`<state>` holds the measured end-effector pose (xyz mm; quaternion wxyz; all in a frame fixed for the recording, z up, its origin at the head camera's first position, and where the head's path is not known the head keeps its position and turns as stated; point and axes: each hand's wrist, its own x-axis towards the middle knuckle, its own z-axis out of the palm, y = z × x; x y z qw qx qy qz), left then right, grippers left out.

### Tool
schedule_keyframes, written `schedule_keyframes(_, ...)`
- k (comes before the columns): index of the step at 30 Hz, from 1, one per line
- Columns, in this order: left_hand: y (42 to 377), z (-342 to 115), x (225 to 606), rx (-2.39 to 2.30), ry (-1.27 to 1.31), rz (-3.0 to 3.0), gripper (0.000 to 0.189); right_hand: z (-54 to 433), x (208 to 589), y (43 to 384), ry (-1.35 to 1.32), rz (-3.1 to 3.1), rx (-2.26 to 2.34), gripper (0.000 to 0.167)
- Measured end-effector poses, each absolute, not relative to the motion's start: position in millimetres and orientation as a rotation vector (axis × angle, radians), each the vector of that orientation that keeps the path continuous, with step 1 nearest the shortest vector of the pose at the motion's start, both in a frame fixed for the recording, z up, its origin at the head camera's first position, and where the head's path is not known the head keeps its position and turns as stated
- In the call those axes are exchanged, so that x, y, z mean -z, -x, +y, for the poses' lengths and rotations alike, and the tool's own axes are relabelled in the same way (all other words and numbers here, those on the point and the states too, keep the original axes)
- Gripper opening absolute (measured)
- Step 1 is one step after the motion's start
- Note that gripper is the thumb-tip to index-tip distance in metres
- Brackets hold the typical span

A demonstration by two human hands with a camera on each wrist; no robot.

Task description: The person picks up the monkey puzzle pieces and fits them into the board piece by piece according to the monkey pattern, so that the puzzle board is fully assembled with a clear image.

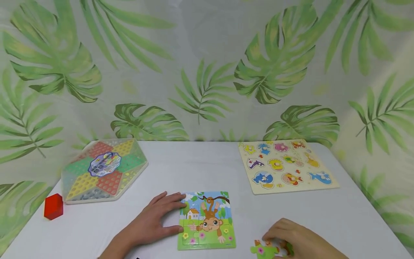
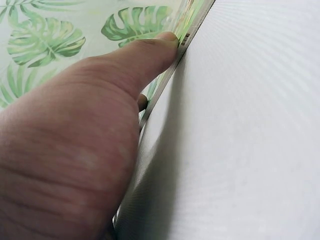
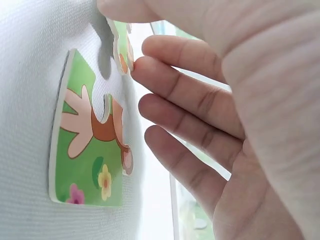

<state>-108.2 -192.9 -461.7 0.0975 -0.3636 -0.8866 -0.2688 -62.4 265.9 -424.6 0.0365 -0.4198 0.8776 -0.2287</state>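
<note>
A square jigsaw puzzle [image 1: 210, 216] with a monkey hanging from a branch lies flat on the white table. My left hand [image 1: 152, 223] rests at its left side, thumb and fingers spread, fingertips at the edge; the left wrist view has the thumb [image 2: 155, 50] against the board's side. To the right, my right hand [image 1: 291, 239] pinches a green puzzle piece [image 1: 263, 251] with a pink flower, seen tilted in the right wrist view. A second loose piece [image 3: 90, 145], with a monkey's paw and two flowers, lies below the hand, largely hidden in the head view.
A wooden peg puzzle [image 1: 288, 167] of sea animals lies at the back right. At the back left is a hexagonal game board [image 1: 105, 171] in a clear case, with a red block [image 1: 53, 206] near its front corner. A leaf-patterned cloth [image 1: 207, 72] hangs behind the table.
</note>
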Motion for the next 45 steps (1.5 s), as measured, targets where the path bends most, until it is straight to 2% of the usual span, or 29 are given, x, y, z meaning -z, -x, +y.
schedule_keyframes(7, 109, -192, 462, 0.795, 1.088, -2.623, 0.056, 268, 422, 65, 1.287, 2.641, 0.760, 0.031)
schedule_keyframes(22, 106, -192, 462, 0.799, 1.090, -2.624, 0.054, 267, 404, 70, 1.290, 2.674, 0.678, 0.031)
schedule_keyframes(36, 107, -192, 459, 0.788, 1.084, -2.626, 0.054, 256, 382, 77, 1.295, 2.915, 0.542, 0.042)
schedule_keyframes(45, 107, -192, 460, 0.794, 1.074, -2.639, 0.053, 236, 370, 87, 1.256, 2.943, 0.515, 0.038)
